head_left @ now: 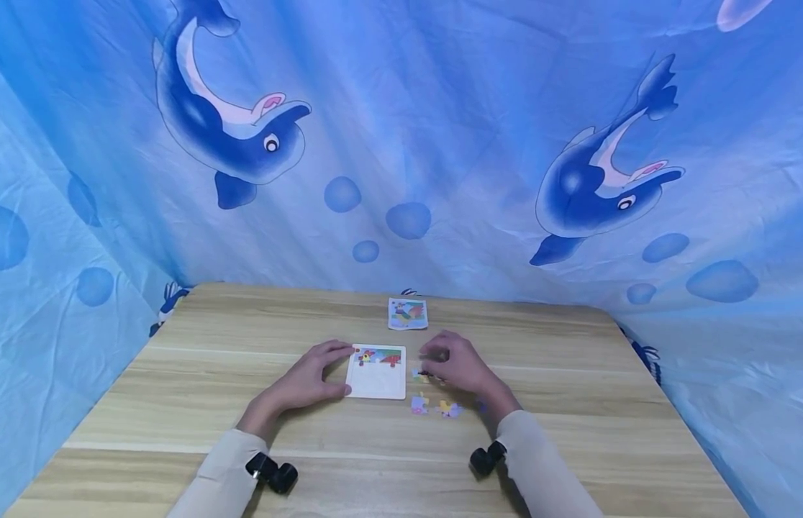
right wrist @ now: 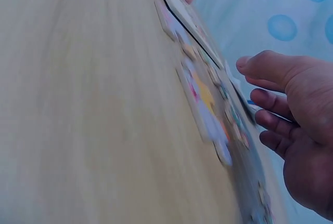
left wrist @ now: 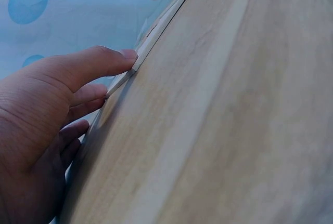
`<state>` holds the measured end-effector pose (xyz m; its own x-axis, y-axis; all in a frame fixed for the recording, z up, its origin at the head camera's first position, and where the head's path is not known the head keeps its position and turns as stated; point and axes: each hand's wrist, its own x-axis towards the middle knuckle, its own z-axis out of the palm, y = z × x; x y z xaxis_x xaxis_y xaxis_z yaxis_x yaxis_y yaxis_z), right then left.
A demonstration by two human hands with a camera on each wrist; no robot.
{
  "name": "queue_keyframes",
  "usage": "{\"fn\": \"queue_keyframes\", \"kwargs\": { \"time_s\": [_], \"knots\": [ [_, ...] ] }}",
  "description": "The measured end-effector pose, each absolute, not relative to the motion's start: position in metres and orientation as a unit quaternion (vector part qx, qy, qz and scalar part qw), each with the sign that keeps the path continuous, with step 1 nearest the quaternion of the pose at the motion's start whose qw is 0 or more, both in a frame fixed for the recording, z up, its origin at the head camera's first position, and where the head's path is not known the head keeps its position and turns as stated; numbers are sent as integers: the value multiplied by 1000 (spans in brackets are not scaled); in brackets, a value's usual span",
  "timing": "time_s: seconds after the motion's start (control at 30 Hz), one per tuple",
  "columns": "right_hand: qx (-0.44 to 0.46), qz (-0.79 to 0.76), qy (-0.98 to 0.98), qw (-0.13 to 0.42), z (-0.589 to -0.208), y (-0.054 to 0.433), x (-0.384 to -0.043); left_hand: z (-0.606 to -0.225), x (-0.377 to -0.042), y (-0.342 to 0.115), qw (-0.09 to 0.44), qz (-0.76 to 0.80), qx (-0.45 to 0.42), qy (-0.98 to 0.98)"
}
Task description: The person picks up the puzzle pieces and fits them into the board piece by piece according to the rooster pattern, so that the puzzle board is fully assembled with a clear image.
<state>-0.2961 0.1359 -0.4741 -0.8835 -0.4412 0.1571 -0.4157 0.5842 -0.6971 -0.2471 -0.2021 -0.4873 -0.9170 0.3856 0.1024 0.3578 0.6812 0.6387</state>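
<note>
On a bench (head_left: 350, 446), I see a person's left hand (head_left: 309, 375), open, touching the left edge of a partly filled puzzle board (head_left: 377, 381), while the right hand (head_left: 463, 365) curls over loose pieces (head_left: 419, 404) beside it, whether gripping I cannot tell.

Blue dolphin-print curtain (head_left: 434, 129) behind pale wood-grain table (head_left: 375, 446).
</note>
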Motion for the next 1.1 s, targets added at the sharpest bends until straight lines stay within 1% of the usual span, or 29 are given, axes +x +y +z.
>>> {"fn": "queue_keyframes", "kwargs": {
  "time_s": [0.07, 0.4, 0.67, 1.1],
  "knots": [
    [-245, -380, 892, 13, -474, 142, -294, -487, -247, -203, 20, 342, 202, 918],
    [-269, -391, 879, 53, -480, 155, -286, -489, -249, -204, 19, 340, 203, 918],
    [-273, -373, 886, 36, -486, 153, -287, -490, -250, -204, 22, 343, 205, 916],
    [-272, -365, 890, 33, -489, 153, -288, -490, -249, -203, 19, 345, 205, 916]
  ]
}}
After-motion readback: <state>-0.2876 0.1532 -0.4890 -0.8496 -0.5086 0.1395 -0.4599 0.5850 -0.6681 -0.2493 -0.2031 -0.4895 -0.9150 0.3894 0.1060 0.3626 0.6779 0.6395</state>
